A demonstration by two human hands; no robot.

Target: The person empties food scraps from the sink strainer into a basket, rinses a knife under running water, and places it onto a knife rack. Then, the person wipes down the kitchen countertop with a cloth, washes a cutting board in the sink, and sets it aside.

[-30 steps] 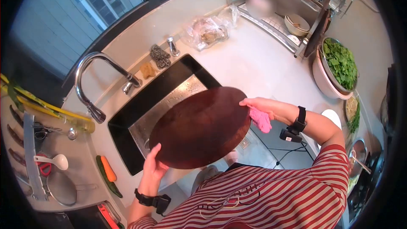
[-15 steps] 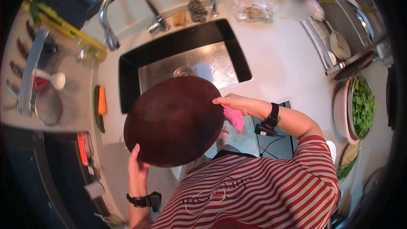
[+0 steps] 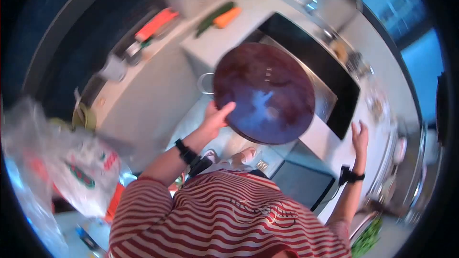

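A round, dark reddish-brown cutting board (image 3: pixel 258 91) is held up at an angle in front of the sink, with blue light shining off its face. My left hand (image 3: pixel 216 119) grips its lower-left edge, thumb on the upper face and the other fingers hidden behind. Apart from the board, my right hand (image 3: pixel 359 138) is raised over the counter to the right of the sink. Its fingers are apart and I see nothing in them.
Behind the board lies the black-edged sink (image 3: pixel 342 110). A carrot (image 3: pixel 227 17) and a cucumber (image 3: pixel 215 19) rest on the counter to its left. Plastic bags (image 3: pixel 86 172) are at lower left. Leafy greens (image 3: pixel 367 239) sit in a bowl at lower right.
The view has swung to the left. My right hand has let go of the board, which only my left hand now holds. The pink cloth by my right hand is no longer in sight.
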